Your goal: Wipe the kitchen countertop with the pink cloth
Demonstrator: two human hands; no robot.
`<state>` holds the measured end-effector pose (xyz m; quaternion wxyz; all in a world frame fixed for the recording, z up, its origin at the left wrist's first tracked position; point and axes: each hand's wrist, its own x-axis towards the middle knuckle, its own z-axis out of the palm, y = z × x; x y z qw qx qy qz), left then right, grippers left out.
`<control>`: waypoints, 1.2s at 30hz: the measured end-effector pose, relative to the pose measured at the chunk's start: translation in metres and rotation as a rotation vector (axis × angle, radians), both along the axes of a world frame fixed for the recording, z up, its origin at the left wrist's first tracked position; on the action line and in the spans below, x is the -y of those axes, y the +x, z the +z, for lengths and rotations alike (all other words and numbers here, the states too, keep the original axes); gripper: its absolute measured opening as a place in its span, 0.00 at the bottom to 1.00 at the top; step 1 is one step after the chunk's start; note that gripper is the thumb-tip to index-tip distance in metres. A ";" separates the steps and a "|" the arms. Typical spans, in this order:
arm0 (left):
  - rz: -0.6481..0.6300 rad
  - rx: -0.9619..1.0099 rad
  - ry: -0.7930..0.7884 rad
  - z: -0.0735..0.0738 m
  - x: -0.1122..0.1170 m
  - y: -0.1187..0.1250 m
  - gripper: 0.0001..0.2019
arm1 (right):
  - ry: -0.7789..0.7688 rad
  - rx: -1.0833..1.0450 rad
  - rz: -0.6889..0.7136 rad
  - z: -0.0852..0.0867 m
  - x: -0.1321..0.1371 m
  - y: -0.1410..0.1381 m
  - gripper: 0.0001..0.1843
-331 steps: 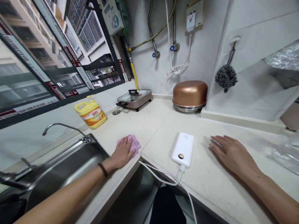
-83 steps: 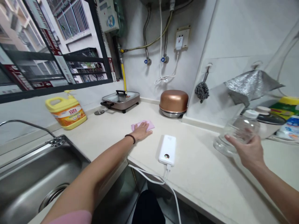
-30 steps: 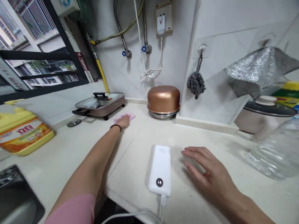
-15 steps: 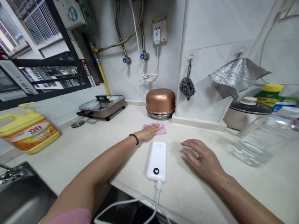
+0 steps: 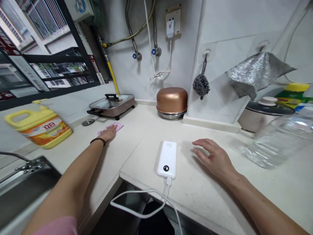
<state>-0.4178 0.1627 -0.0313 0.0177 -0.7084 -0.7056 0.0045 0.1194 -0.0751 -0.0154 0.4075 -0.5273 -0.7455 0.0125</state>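
Note:
My left hand (image 5: 108,133) lies flat, fingers stretched out, on a pink cloth (image 5: 117,126) on the pale counter (image 5: 137,130), just in front of an electric pan (image 5: 111,105) with a glass lid. My right hand (image 5: 215,159) rests on the counter with fingers spread and holds nothing. It is a little right of a white power bank (image 5: 167,159) whose white cable (image 5: 146,204) hangs over the counter's front edge.
A yellow detergent jug (image 5: 39,125) stands at the left above the steel sink (image 5: 19,182). A copper pot (image 5: 171,101) sits upside down at the back. A clear plastic bottle (image 5: 276,140) lies at the right beside a lidded cooker (image 5: 264,112).
My left hand has slid the pink cloth from beside the power bank leftward across the counter, toward the electric pan. My right hand has stayed flat beside the power bank.

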 end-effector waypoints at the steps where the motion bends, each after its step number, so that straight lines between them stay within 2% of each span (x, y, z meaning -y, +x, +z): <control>1: 0.003 -0.003 -0.008 0.000 0.006 -0.003 0.32 | 0.001 -0.001 0.001 -0.001 -0.001 -0.001 0.13; 3: -0.008 -0.004 -0.027 0.001 0.018 -0.001 0.33 | 0.002 0.002 0.008 -0.002 -0.002 -0.002 0.13; 5: -0.048 -0.001 -0.039 0.002 0.032 0.012 0.32 | -0.003 0.007 0.020 -0.004 -0.003 -0.005 0.13; 8: -0.191 0.028 -0.030 0.002 0.059 0.048 0.32 | -0.006 0.008 0.049 -0.006 -0.005 -0.011 0.13; 14: -0.591 0.143 -0.095 -0.002 0.132 0.139 0.29 | -0.018 0.001 0.034 -0.007 -0.006 -0.011 0.13; 16: -0.656 0.165 -0.111 -0.002 0.148 0.157 0.28 | -0.026 -0.008 0.020 -0.007 -0.005 -0.007 0.14; 18: -0.671 0.178 -0.123 0.000 0.154 0.163 0.28 | -0.035 -0.017 0.018 -0.008 -0.005 -0.003 0.14; 21: -0.637 0.181 -0.110 0.001 0.144 0.159 0.28 | -0.048 -0.019 0.012 -0.009 -0.005 0.001 0.14; 26: -0.446 0.133 -0.085 0.003 0.097 0.128 0.30 | -0.055 -0.012 0.013 -0.012 -0.006 0.003 0.15; 31: -0.184 0.094 -0.054 0.004 0.047 0.068 0.31 | -0.080 0.011 -0.004 -0.013 -0.007 0.005 0.17; 36: -0.015 0.148 0.003 0.002 0.017 0.001 0.30 | -0.117 0.010 -0.006 -0.016 -0.008 0.007 0.17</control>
